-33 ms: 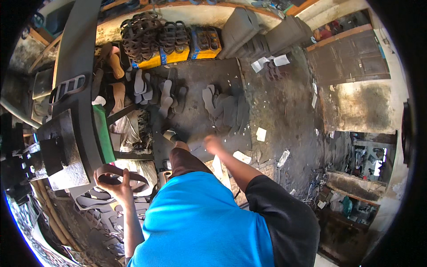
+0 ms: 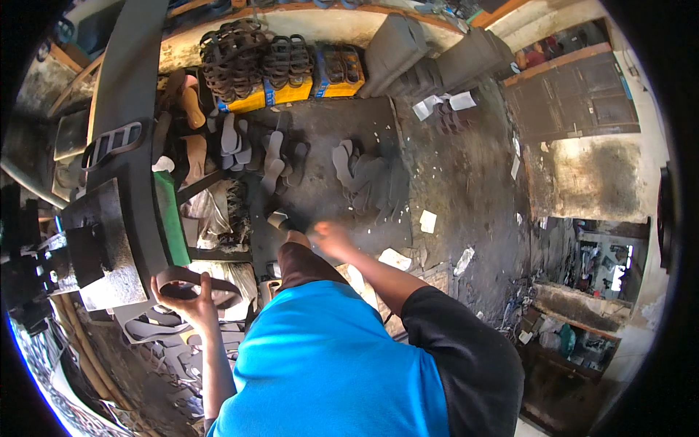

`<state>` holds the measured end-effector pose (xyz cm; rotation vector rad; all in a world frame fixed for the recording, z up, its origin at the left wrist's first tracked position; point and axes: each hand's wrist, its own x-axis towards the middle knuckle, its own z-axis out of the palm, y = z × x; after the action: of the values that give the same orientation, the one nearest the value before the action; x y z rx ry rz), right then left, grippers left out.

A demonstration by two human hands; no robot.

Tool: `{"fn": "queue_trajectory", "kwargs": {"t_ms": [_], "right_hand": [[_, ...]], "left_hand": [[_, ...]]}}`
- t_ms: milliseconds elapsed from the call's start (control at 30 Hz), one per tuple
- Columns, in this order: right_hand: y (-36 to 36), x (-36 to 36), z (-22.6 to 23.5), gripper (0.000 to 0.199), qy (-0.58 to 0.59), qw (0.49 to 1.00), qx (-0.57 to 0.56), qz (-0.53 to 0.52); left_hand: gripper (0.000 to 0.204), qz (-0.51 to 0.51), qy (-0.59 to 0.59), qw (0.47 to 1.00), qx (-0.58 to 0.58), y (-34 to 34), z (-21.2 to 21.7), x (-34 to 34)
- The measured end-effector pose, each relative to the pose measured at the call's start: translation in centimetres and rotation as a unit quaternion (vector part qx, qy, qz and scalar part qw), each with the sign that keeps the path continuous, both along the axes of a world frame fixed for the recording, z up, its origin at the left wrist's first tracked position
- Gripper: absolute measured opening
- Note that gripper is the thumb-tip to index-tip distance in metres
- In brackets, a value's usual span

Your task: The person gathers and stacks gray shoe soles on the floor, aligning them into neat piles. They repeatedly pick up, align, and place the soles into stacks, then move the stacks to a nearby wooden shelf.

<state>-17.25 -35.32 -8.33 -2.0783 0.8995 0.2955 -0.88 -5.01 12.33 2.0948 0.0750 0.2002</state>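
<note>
Left hand [image 2: 191, 298] closed around a dark strap loop [image 2: 198, 285], held up beside the press [image 2: 102, 240], within easy reach. Right hand [image 2: 331, 237] blurred, outstretched over grey soles [image 2: 364, 175] on the floor [image 2: 466, 182]; grip impossible to tell.

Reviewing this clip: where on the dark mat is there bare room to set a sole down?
Bare mat lies below the yellow boxes, and between the grey sole pile and the right hand. It is crowded on the left by the sole row. The left hand holds a sole cutout.
</note>
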Motion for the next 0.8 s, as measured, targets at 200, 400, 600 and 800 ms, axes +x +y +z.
{"fn": "queue_trajectory", "kwargs": {"t_ms": [200, 400, 600, 800], "right_hand": [[10.7, 19.7, 18.3, 0.107, -0.355, 0.841, -0.096, 0.396], [9.2, 39.1, 20.4, 0.097, -0.394, 0.862, -0.022, 0.318], [8.3, 62.7, 18.8, 0.088, -0.275, 0.892, -0.144, 0.33], [9.5, 61.0, 13.5, 0.049, -0.481, 0.861, -0.081, 0.142]], "left_hand": [[0.086, 0.199, 0.085, 0.906, -0.362, -3.0, 3.1, 9.7], [0.072, 0.3, -0.08, 0.946, -0.091, 1.1, 0.2, 8.3], [0.068, 0.35, 0.097, 0.93, 0.053, 0.7, -4.9, 2.8], [0.06, 0.228, 0.071, 0.968, 0.082, -3.1, -3.7, 4.6]]}}
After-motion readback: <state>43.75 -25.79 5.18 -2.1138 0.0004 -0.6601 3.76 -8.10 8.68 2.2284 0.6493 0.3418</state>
